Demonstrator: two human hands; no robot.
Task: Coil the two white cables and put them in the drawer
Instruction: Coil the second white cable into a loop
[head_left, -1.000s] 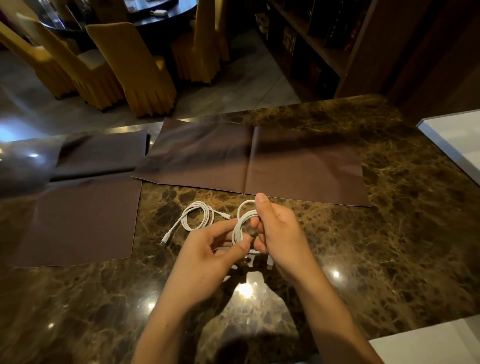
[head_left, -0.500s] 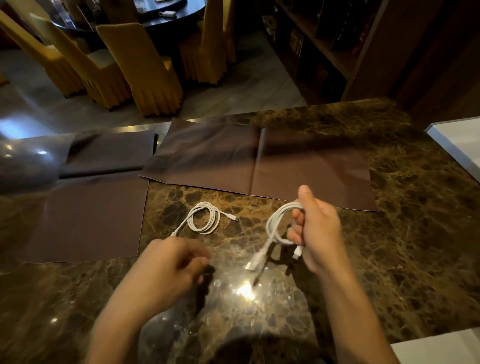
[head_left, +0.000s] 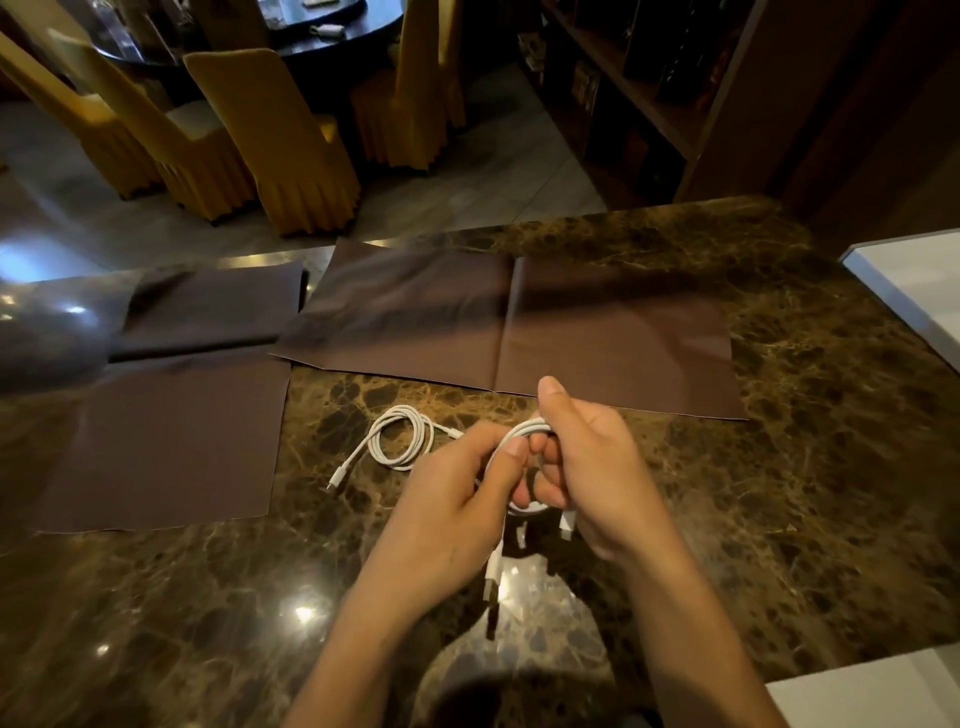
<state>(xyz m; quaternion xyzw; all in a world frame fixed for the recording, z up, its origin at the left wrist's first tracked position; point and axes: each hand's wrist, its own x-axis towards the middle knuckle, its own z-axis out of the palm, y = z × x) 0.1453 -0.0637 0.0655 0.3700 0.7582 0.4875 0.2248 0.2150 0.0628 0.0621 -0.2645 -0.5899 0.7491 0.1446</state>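
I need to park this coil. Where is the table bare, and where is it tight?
Bare marble lies right of the right hand, between the centre cloth and the white surface. More lies below the left cloth, left of the left hand. It is tight just beyond the left hand, where the coiled cable lies beside the held cable.

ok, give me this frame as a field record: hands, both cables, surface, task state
left: left hand pinches the white cable loop between thumb and fingers
right: right hand grips the same loop, thumb up
held cable: looped, plug ends hanging below the hands
other cable: second white cable, coiled, lying on the table left of the hands, untouched
surface: dark brown marble tabletop
beyond cables: brown cloth mats
drawer: not identifiable in view
task state: one cable coiled, neither stowed
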